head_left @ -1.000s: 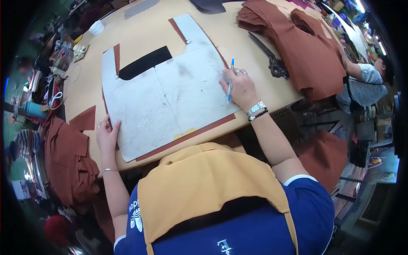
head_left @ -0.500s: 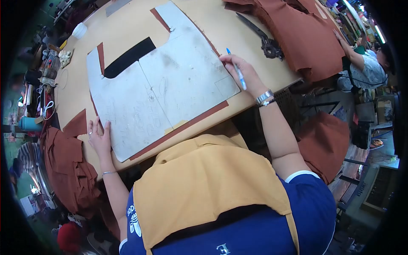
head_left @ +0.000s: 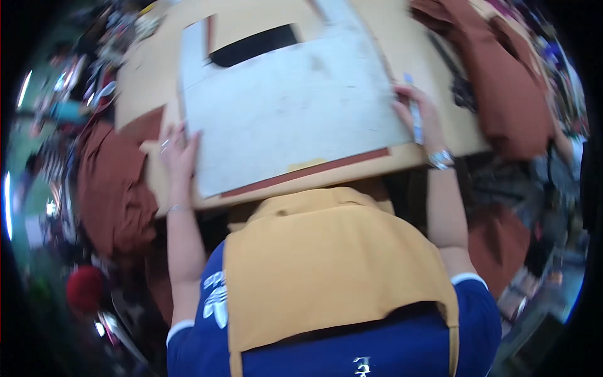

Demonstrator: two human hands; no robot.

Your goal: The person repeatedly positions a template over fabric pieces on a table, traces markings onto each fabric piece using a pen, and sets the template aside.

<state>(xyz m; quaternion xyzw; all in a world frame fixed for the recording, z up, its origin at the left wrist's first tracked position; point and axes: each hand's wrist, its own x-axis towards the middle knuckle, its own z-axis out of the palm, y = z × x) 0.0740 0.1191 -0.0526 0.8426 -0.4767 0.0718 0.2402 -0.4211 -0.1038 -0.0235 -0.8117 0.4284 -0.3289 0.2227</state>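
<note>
Well, the pale pattern board (head_left: 295, 107) lies flat on the near part of the tabletop (head_left: 139, 85), between the person's 2 hands. A strip of brown cloth (head_left: 326, 167) peeks out along its near edge, beside a yellow patch (head_left: 306, 164), and a black piece (head_left: 254, 46) shows in the notch on its far side. At the left edge, the left hand (head_left: 180, 149) has its grip loosely spread, thumb against the board and fingers apart. On the right, the right hand (head_left: 424, 119) has its grip curled around a blue-and-white pen (head_left: 416, 124), fingertips by the board's right edge. Farther right, dark shears (head_left: 463, 94) lie near a heap of brown fabric (head_left: 512, 91). To the left sit a brown scrap (head_left: 146, 124) and, nearer, a bundle of folded brown cloth (head_left: 113, 188). A yellow apron (head_left: 339, 270) covers the person's front.
</note>
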